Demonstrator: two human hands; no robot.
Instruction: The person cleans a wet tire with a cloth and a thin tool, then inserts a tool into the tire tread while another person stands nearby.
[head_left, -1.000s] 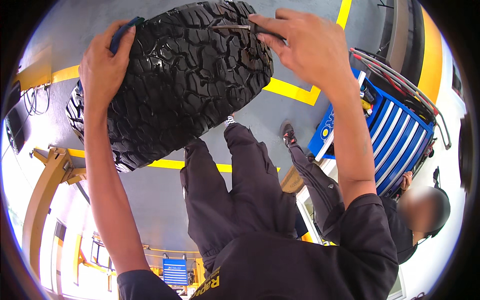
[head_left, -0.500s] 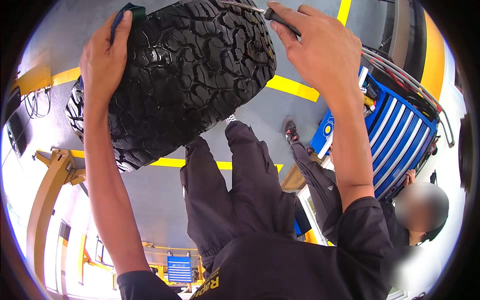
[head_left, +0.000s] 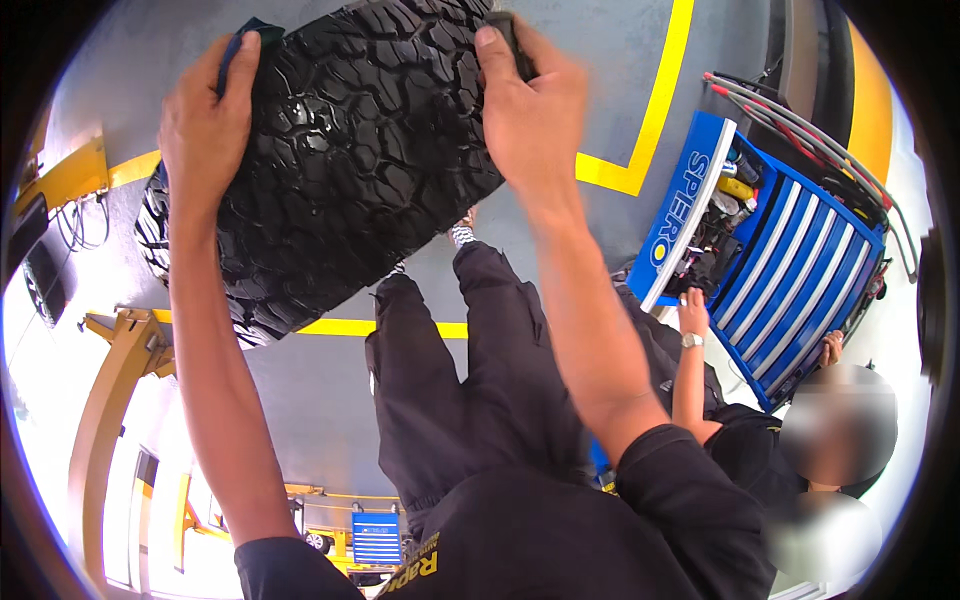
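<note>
A large black tyre (head_left: 360, 140) with chunky, wet-looking tread stands before me, white lettering showing at its lower left edge. My left hand (head_left: 207, 125) is closed at the tyre's upper left edge around a dark teal piece (head_left: 264, 36) that looks like folded cloth. At the upper right edge of the tread, my right hand (head_left: 540, 115) is closed, thumb on top, around a black-handled tool (head_left: 512, 42). Its shaft does not show now, and whether its tip touches the tyre cannot be made out.
To the right stands a blue tool cabinet (head_left: 805, 280) with its top drawer (head_left: 690, 205) pulled out. A co-worker's hand (head_left: 692, 312) reaches into that drawer. A yellow lift arm (head_left: 110, 400) is at left; yellow lines (head_left: 655, 110) mark the grey floor.
My right hand has moved left and down with the black-handled tool, onto the tyre's right edge. My left hand stays nearly still. The co-worker's hand now shows at the drawer.
</note>
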